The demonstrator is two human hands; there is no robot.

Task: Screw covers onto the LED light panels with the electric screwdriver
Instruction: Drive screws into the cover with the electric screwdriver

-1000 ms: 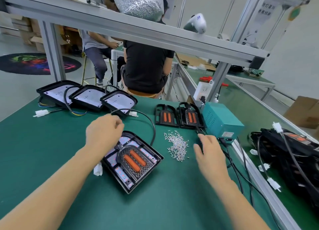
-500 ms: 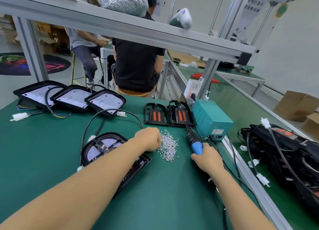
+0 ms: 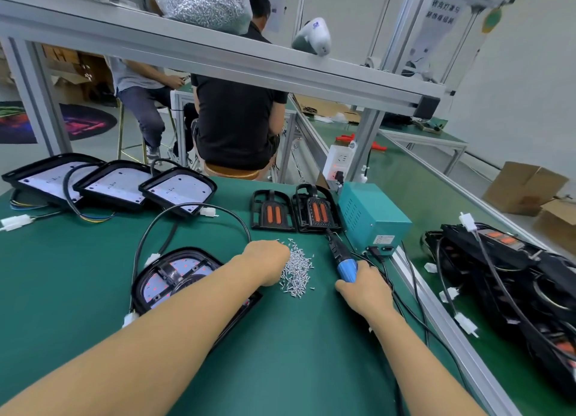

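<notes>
Now reaching across with the left hand (image 3: 267,261), off the LED panel (image 3: 174,278) it was steadying a second ago and into the screw pile (image 3: 297,272) mid-counter; fingers hidden behind the knuckles, so impossible to tell whether pinching a screw yet. Gripping the blue electric screwdriver (image 3: 344,261) in the right hand (image 3: 364,287), lifted from where it was lying flat beside the teal power box (image 3: 371,219), bit pointing toward the far edge. Looking like the fetch-a-screw step, with driving likely to follow once screw and bit are brought to the cover. Sitting under the left forearm near the counter's front, that working panel with its cover already seated. Counting along the far left edge: three bare panels (image 3: 115,185) in a row. Counting two loose covers (image 3: 272,211) with orange lenses beside the power box. Piling up off the right edge, a heap of black units (image 3: 511,278), number unclear.
</notes>
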